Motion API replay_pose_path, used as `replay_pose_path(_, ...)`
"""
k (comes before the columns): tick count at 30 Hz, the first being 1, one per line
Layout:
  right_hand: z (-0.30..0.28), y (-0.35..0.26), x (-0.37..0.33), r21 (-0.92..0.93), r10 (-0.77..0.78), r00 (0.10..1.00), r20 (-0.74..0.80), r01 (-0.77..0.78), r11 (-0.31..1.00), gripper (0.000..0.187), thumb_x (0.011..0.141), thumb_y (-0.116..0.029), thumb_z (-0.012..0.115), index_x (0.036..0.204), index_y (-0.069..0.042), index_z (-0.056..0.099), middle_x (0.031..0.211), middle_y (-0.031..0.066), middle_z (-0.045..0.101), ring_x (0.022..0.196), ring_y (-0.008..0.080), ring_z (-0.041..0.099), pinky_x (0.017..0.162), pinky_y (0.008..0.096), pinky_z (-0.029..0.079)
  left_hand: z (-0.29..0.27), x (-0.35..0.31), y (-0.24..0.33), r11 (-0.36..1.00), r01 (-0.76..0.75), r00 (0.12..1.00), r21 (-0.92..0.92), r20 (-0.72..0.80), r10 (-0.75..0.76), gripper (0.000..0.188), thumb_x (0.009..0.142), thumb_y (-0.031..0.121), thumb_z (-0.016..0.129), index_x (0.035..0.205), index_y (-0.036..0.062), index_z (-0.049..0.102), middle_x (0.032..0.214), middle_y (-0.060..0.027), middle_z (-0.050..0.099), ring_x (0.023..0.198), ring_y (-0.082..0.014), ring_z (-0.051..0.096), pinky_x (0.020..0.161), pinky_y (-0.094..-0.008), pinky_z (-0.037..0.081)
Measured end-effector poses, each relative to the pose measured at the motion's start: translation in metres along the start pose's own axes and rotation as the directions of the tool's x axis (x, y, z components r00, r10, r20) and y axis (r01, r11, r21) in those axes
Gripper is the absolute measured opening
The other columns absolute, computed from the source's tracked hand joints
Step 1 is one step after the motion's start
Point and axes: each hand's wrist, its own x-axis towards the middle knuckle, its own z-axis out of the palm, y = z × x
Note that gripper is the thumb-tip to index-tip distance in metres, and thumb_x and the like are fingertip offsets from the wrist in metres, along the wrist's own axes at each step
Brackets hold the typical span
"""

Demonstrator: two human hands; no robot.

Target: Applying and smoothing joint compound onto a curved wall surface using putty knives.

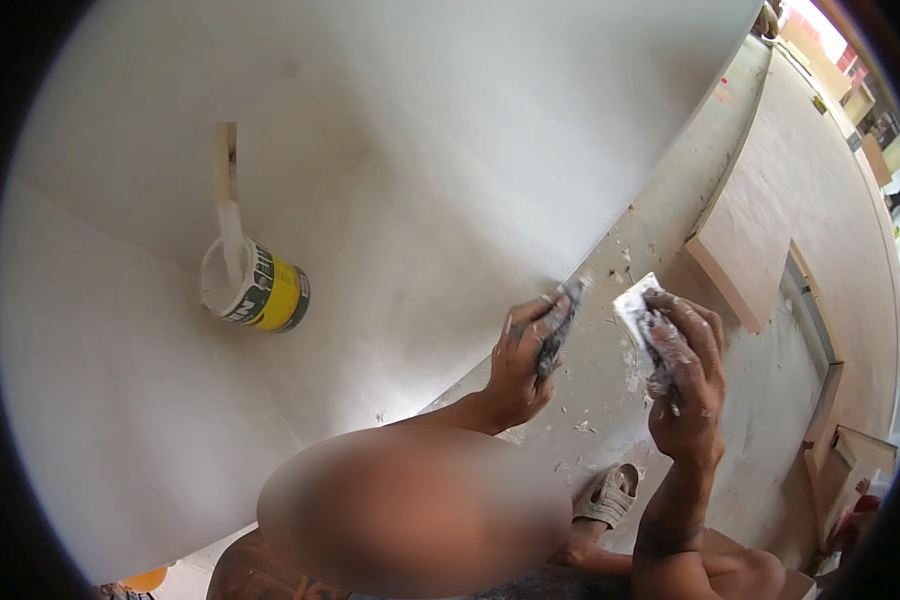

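In my left hand [520,365], closed, is a dark putty knife [562,325], its tip blurred and next to the edge of a large white panel [420,180]. My right hand [692,370], fingers smeared white, is wrapped round a second putty knife [634,303] with a flat blade coated in white paste. The two tools face each other, a small gap apart, above the floor. To the left, on the white surface, stands a green and yellow can [278,295] with a pale rim. A flat wooden stick [227,185] with a whitened lower part leans out of it.
Dried white scraps and stains dot the grey floor [610,400]. Plywood panels [760,200] lie to the right, with a cut-out and raised edges. My sandalled foot [610,495] is below my hands. At the far top, part of another person's hand [767,20] shows by the panel.
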Motion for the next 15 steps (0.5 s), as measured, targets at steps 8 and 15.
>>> replay_pose_path(8, 0.048, -0.025, -0.039, 0.807, 0.656, 0.726, -0.206, -0.253, 0.533, 0.029, 0.098, -0.004, 0.054, 0.126, 0.002, 0.055, 0.116, 0.0144, 0.064, 0.102, 0.0220, 0.061, 0.089, 0.0334, 0.048, -0.079, -0.065, -0.033, 0.960, -0.114, 0.984, 0.254, -0.103, 0.144, 0.041, 0.102, 0.019, 0.045, 0.138, -0.0014, 0.044, 0.134, -0.0221, 0.051, 0.128, -0.0296, 0.050, 0.106, -0.0377, 0.039)
replay_pose_path(15, 0.122, -0.038, -0.047, 0.618, 0.406, 0.520, 0.751, -0.341, -0.708, 0.031, 0.094, -0.019, 0.055, 0.122, -0.004, 0.057, 0.111, 0.0094, 0.064, 0.097, 0.0177, 0.063, 0.087, 0.0373, 0.053, -0.115, -0.020, 0.008, 0.856, -0.059, 0.976, -0.513, 0.149, 0.157, 0.048, 0.086, 0.003, 0.070, 0.130, 0.0120, 0.055, 0.139, -0.0260, 0.047, 0.131, -0.0412, 0.046, 0.109, -0.0527, 0.039)
